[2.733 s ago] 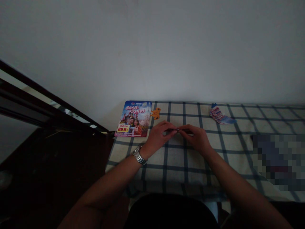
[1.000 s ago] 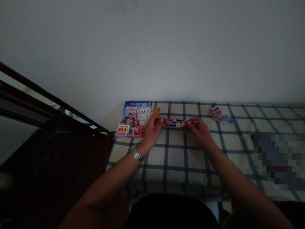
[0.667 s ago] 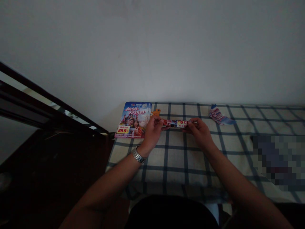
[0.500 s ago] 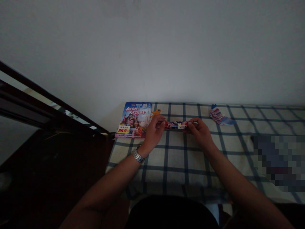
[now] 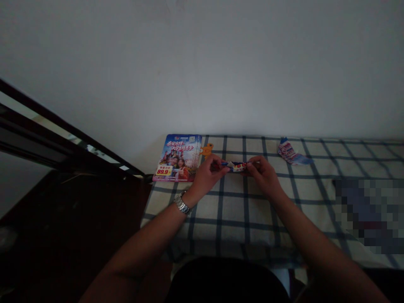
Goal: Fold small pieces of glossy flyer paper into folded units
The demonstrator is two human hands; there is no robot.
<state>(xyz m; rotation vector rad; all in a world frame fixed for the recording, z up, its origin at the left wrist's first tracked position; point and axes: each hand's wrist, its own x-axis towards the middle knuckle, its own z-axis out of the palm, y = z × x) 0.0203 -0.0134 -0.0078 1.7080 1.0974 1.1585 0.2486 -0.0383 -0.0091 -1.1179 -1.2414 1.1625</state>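
A narrow strip of folded printed paper (image 5: pixel 237 167), blue and red with a pale patch bearing red digits, stretches between my two hands over the checked cloth. My left hand (image 5: pixel 211 171), with a metal watch (image 5: pixel 182 203) on its wrist, pinches the left end between thumb and fingers. The right end is gripped by my right hand (image 5: pixel 262 173), thumb towards me. Left of my left hand lies a stack of printed flyers (image 5: pixel 176 159) showing "89.9". Beyond my right hand, a folded paper piece (image 5: pixel 292 152) with a similar print rests on the cloth.
The white and blue checked cloth (image 5: pixel 232 219) covers the surface, which meets a plain wall (image 5: pixel 240 75) at the back. An orange figure (image 5: pixel 206 149) lies beside the flyers. A pixelated dark area (image 5: pixel 369 214) is at right. Dark rails (image 5: pixel 63 130) stand at left.
My left hand has shifted slightly right along the strip, its thumb now pressing on it. Less of the strip shows between my hands, and a pale folded corner has appeared. My right hand stays nearly in place.
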